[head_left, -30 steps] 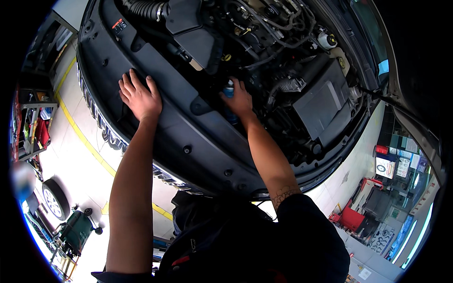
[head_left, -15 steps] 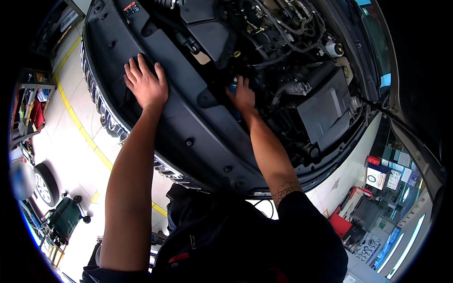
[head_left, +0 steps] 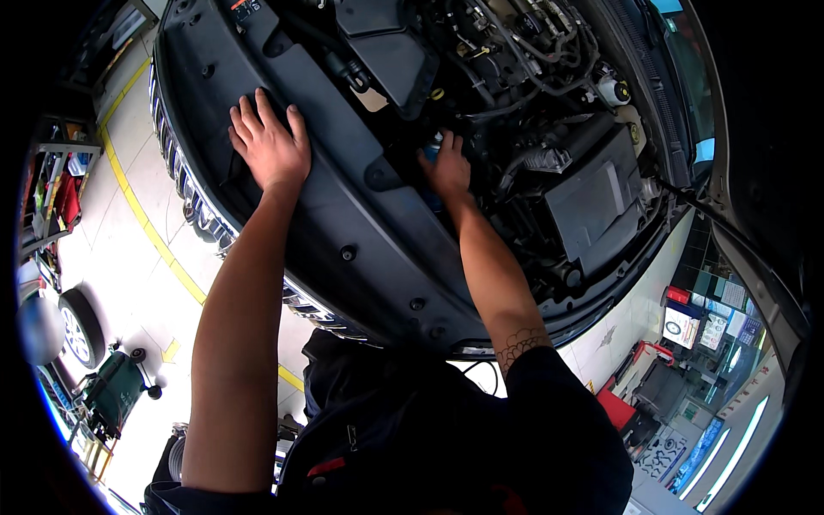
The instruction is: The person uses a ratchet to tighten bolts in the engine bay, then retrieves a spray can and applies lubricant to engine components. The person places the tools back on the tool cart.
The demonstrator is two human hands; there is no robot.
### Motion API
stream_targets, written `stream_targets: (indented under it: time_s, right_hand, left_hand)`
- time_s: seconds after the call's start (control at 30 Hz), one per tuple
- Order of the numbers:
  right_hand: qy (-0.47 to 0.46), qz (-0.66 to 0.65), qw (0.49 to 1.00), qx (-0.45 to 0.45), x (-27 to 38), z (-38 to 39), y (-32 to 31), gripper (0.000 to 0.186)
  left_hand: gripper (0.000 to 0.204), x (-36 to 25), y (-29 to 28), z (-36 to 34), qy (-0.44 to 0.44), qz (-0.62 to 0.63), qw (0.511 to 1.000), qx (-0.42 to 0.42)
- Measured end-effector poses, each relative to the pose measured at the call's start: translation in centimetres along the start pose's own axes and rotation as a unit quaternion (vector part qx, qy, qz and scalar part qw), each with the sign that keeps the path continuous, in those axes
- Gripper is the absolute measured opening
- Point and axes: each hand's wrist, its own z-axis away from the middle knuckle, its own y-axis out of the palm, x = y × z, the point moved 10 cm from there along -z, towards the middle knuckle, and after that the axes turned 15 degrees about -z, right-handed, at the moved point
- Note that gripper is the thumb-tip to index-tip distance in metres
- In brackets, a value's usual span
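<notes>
My left hand (head_left: 273,148) lies flat, fingers a little apart, on the dark plastic cover (head_left: 313,180) along the front of a car's engine bay. My right hand (head_left: 451,172) reaches down into the gap behind that cover. Its fingers are curled round a blue thing (head_left: 433,152) with a pale top. Most of the blue thing is hidden by the hand and by shadow, so its kind does not show.
A black air duct box (head_left: 386,56), hoses (head_left: 515,64) and a large grey-black box (head_left: 592,197) surround the right hand. The raised hood (head_left: 747,232) hangs at the right. On the floor at left stand a wheel (head_left: 79,328) and a green wheeled device (head_left: 113,386).
The engine bay has shifted slightly rightward in view. My left hand stays on the cover, and my right hand keeps its hold on the blue thing with hardly any movement.
</notes>
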Motion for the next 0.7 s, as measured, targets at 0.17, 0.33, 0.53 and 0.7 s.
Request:
stream_targets:
  time_s: [0.17, 0.33, 0.53, 0.7]
  right_hand:
    - [-0.052, -0.006, 0.999, -0.014, 0.2, -0.2, 0.6, 0.065]
    - [-0.072, 0.013, 0.997, 0.004, 0.2, -0.1, 1.6, 0.066]
    - [-0.077, 0.024, 0.997, -0.017, -0.1, 0.0, 1.3, 0.065]
    - [-0.073, 0.027, 0.996, -0.039, -0.3, 0.2, 0.4, 0.066]
  left_hand:
    - [0.067, 0.0, 0.0, 0.1, 0.003, 0.003, 1.000, -0.002]
    - [0.066, -0.1, 0.0, 0.1, 0.002, -0.003, 1.000, -0.004]
    - [0.066, -0.1, -0.2, 0.1, 0.010, 0.018, 0.999, -0.029]
    - [0.066, -0.3, -0.2, 0.0, 0.016, 0.018, 0.999, -0.038]
